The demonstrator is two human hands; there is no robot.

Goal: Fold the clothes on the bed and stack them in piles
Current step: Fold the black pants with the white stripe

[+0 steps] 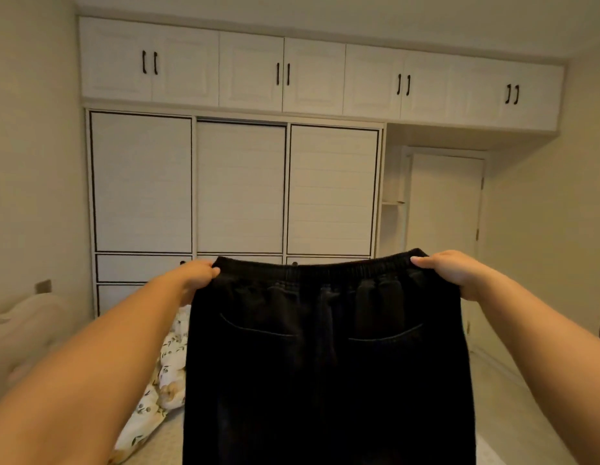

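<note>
A pair of black trousers (325, 364) with an elastic waistband and two curved pockets hangs in the air in front of me, spread wide. My left hand (194, 280) grips the left end of the waistband. My right hand (456, 273) grips the right end, thumb on top. The legs drop out of view below the frame. Behind the trousers at the lower left lies a white floral cloth (161, 387) on the bed (164, 441).
A white wardrobe (241, 186) with sliding doors and upper cabinets fills the far wall. A closed door (446, 203) stands at the right. A beige pillow or bedding (27, 323) lies at the left.
</note>
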